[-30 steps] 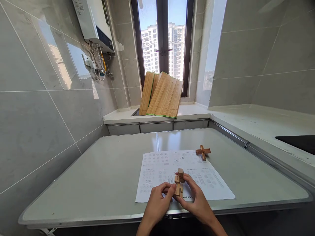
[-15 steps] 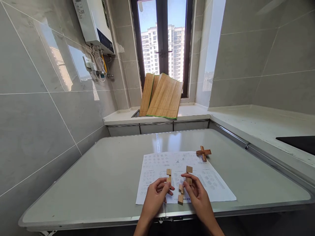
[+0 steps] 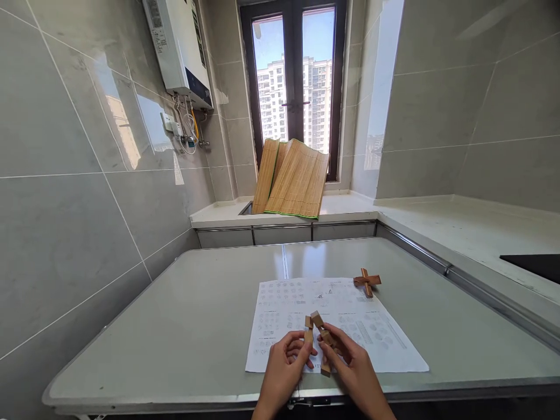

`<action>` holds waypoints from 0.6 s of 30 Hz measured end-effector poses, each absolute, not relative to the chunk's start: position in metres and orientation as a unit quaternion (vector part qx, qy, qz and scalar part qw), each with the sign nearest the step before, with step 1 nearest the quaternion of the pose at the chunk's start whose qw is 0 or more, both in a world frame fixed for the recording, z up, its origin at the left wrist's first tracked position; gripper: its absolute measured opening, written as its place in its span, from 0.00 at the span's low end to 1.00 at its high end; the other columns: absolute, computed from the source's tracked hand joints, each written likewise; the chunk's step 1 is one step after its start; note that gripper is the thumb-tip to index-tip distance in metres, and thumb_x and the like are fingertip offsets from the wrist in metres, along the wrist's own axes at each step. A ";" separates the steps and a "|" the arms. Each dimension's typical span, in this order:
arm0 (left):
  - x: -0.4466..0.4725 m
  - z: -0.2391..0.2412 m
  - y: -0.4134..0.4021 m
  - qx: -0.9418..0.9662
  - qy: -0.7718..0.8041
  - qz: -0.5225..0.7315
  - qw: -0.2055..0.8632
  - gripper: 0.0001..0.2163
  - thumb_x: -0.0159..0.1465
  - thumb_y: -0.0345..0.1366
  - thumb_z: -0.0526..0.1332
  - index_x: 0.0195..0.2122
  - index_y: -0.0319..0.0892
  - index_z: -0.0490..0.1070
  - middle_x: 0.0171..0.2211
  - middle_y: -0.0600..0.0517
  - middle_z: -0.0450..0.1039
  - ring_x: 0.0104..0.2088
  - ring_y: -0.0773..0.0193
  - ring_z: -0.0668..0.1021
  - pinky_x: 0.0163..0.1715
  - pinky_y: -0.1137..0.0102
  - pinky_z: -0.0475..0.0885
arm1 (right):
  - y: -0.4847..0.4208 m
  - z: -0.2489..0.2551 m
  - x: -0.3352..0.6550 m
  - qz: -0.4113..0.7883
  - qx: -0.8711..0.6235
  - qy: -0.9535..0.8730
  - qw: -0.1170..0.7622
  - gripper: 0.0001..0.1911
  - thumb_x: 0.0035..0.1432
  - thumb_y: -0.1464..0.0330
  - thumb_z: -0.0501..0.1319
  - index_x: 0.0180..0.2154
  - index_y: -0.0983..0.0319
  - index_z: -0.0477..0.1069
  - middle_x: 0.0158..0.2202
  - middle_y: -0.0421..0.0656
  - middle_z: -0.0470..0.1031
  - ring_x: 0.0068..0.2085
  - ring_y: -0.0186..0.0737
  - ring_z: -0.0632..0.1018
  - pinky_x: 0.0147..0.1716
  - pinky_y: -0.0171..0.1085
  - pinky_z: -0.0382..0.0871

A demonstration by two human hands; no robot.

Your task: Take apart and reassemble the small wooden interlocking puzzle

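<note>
My left hand [image 3: 285, 363] pinches a notched wooden puzzle piece [image 3: 308, 336] upright between thumb and fingers. Another notched wooden piece [image 3: 317, 319] is gripped in my right hand [image 3: 353, 360], tilted with its top leaning left. The upper ends of the two pieces nearly meet; whether they touch I cannot tell. Below, a third wooden piece [image 3: 325, 370] shows at the paper's near edge, mostly hidden behind my right fingers. Under both hands lies a white printed instruction sheet [image 3: 280, 291] with small diagrams.
A brown wooden cross-shaped assembly [image 3: 367, 282] sits on the sheet's far right corner. The pale folding table [image 3: 175, 332] has a centre seam and metal edge. Behind it, a folded bamboo mat [image 3: 297, 181] leans on the white counter [image 3: 350, 204] by the window.
My right hand has moved left, bringing its piece close to the left one and tilting it. The third piece is now more covered by my right hand. The camera view has tipped slightly upward.
</note>
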State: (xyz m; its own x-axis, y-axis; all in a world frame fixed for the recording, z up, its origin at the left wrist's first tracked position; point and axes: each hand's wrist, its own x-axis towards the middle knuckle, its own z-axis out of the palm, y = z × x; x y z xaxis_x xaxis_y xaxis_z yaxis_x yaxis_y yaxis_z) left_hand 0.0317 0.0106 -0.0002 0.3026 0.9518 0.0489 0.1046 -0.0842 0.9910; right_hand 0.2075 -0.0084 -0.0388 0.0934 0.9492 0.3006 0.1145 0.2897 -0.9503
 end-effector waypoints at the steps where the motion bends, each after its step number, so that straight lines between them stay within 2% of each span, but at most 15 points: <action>1: 0.032 -0.001 0.010 0.618 0.429 0.404 0.520 0.21 0.63 0.52 0.64 0.46 0.38 0.74 0.34 0.45 0.81 0.29 0.62 0.80 0.34 0.69 0.74 | -0.009 -0.038 0.208 0.349 -0.477 -0.579 0.562 0.22 0.61 0.54 0.64 0.53 0.56 0.74 0.46 0.46 0.82 0.44 0.50 0.82 0.45 0.42 0.77; 4: 0.031 -0.003 0.009 0.623 0.430 0.404 0.514 0.21 0.63 0.52 0.63 0.45 0.37 0.74 0.33 0.45 0.80 0.29 0.61 0.80 0.34 0.68 0.74 | -0.013 -0.033 0.207 0.302 -0.474 -0.627 0.540 0.19 0.64 0.55 0.60 0.53 0.54 0.75 0.43 0.44 0.81 0.37 0.44 0.81 0.39 0.38 0.77; 11: 0.032 0.000 0.008 0.619 0.423 0.405 0.524 0.21 0.64 0.52 0.63 0.46 0.38 0.76 0.35 0.44 0.81 0.29 0.62 0.80 0.34 0.69 0.73 | -0.017 -0.025 0.203 0.267 -0.436 -0.676 0.531 0.21 0.72 0.60 0.48 0.62 0.51 0.66 0.47 0.46 0.73 0.41 0.41 0.79 0.39 0.36 0.76; 16: 0.030 -0.002 0.009 0.621 0.422 0.398 0.528 0.23 0.63 0.53 0.64 0.47 0.38 0.76 0.34 0.44 0.81 0.29 0.62 0.79 0.33 0.69 0.73 | -0.015 -0.030 0.204 0.244 -0.437 -0.684 0.532 0.20 0.72 0.61 0.49 0.61 0.51 0.67 0.46 0.46 0.74 0.42 0.41 0.78 0.41 0.36 0.76; 18: 0.029 -0.003 0.009 0.626 0.413 0.396 0.531 0.22 0.63 0.53 0.63 0.46 0.38 0.76 0.34 0.44 0.80 0.29 0.62 0.79 0.33 0.69 0.73 | -0.015 -0.032 0.203 0.244 -0.444 -0.679 0.532 0.19 0.71 0.61 0.52 0.60 0.52 0.67 0.46 0.45 0.75 0.40 0.41 0.79 0.38 0.35 0.76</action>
